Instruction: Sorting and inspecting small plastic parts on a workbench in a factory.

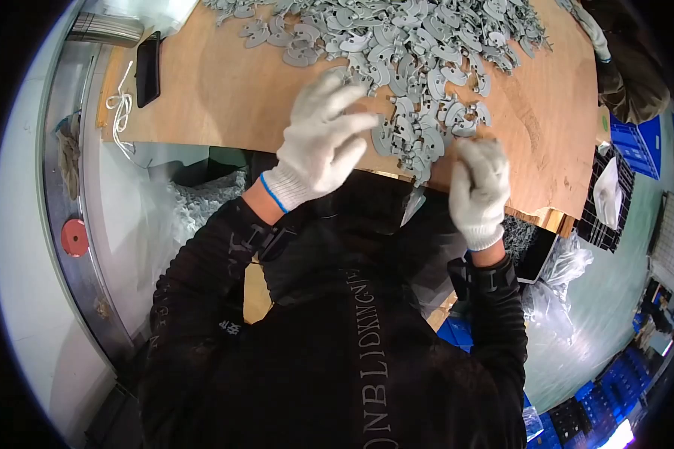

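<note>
Many small grey curved parts (397, 37) lie heaped on the wooden table, with a narrower strip of them (419, 138) reaching toward the near edge. My left hand (322, 135), in a white knit glove with a blue cuff edge, is at the left of this strip. Its fingers are spread, and I see nothing held in them. At the strip's right side is my right hand (481, 187), gloved in white too. Its fingers are curled together near the table edge, and whatever is in them is hidden.
On the table's left lie a black phone (148, 69) and a white cable (120, 105). Clear bags of grey parts (210, 198) sit below the left edge. Another person's gloved hand (595, 37) shows at the far right, near a blue crate (636, 142).
</note>
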{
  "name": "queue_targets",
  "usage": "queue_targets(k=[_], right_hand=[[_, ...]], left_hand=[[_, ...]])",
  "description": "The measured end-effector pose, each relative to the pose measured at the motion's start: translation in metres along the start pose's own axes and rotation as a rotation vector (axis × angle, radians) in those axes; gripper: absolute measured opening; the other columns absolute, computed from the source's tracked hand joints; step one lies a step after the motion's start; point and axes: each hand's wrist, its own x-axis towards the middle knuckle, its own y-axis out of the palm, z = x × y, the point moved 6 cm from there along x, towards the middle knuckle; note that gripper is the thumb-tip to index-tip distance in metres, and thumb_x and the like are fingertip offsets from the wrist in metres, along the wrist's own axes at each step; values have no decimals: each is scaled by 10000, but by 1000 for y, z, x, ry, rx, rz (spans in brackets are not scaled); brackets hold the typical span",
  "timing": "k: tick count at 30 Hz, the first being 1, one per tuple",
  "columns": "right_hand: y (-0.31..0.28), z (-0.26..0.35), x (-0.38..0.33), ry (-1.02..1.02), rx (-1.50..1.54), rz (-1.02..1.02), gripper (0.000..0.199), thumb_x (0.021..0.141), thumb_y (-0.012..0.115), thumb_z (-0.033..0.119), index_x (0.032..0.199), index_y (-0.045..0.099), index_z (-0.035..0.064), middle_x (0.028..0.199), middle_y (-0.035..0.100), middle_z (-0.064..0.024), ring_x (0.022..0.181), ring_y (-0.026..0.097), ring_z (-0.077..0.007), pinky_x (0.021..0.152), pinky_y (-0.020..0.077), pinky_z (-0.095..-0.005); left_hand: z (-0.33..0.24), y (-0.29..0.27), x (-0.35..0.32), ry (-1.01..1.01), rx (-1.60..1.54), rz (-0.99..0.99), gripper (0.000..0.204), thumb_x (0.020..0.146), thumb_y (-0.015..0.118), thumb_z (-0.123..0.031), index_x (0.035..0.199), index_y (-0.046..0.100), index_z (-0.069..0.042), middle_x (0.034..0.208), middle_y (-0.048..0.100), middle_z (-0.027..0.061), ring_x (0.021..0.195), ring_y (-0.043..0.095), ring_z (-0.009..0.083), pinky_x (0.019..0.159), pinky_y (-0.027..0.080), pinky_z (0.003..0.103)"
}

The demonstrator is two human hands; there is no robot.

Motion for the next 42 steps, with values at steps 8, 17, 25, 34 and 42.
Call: queue_targets(k=[8,17,25,34,42], right_hand=[[-14,-11,43,172,-401,-89,571,880,603,-31,1429,704,92,1466,649,-234,1442,550,-424,1276,370,-542],[-11,2,11,136,-165,-79,573,879,640,-3,1446,686,70,1524,614,-236,1434,544,-466,1273,366,-552],[-19,21,11,112,-66,-42,617,866,730,37,1476,641,33,1538,597,-254,1448,531,-482,1256,393,-568],[-5,16,8,209,-103,-104,607,883,716,14,1483,627,25,1559,581,-261,1454,530,-476,1248,418,-541],[-5,10,3,175,-93,-101,617,853,639,-81,1457,664,38,1564,587,-239,1448,535,-471,1248,423,-523]], left_hand=[[-20,10,-4,-206,93,-16,431,870,728,15,1238,778,-204,1303,710,67,1135,691,357,982,586,469],[-33,23,3,-117,129,87,413,829,742,5,1160,774,-240,1210,702,25,1043,690,329,902,595,474],[-30,20,-6,-214,100,97,390,851,759,-9,1174,776,-227,1280,701,35,1127,687,344,956,590,483],[-43,21,1,-161,91,80,371,882,774,-73,1232,758,-196,1348,688,57,1156,684,354,977,587,486],[-21,20,3,-289,74,32,422,896,760,-52,1294,733,-191,1346,683,85,1158,684,366,992,588,483]])
